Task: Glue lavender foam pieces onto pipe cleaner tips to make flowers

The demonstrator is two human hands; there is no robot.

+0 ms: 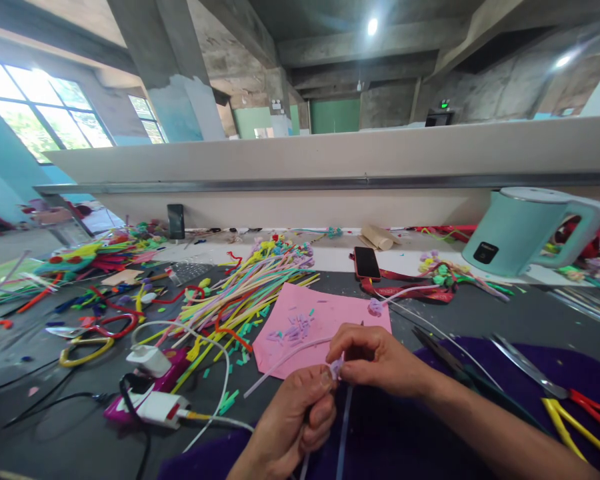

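Between my two hands is a small lilac pipe-cleaner flower [336, 367], with pale lilac stems sticking out to the left and downward. My left hand [300, 407] is closed, pinching the flower's near side between thumb and finger. My right hand [375, 357] pinches it from the other side, fingers bent over it. Just beyond my hands lies a pink sheet [325, 307] scattered with short lilac pipe-cleaner snippets [297, 328]. At the sheet's right corner rests a finished-looking lilac pipe-cleaner flower [376, 307] on its stem.
Bundled pipe cleaners [245, 287] lie behind and left. Red-handled scissors [110, 327] and a purple power strip [170, 370] with plugs and cables are at left. A phone [367, 263] and a mint kettle [520, 230] stand behind. Right are red-and-yellow-handled scissors [560, 390].
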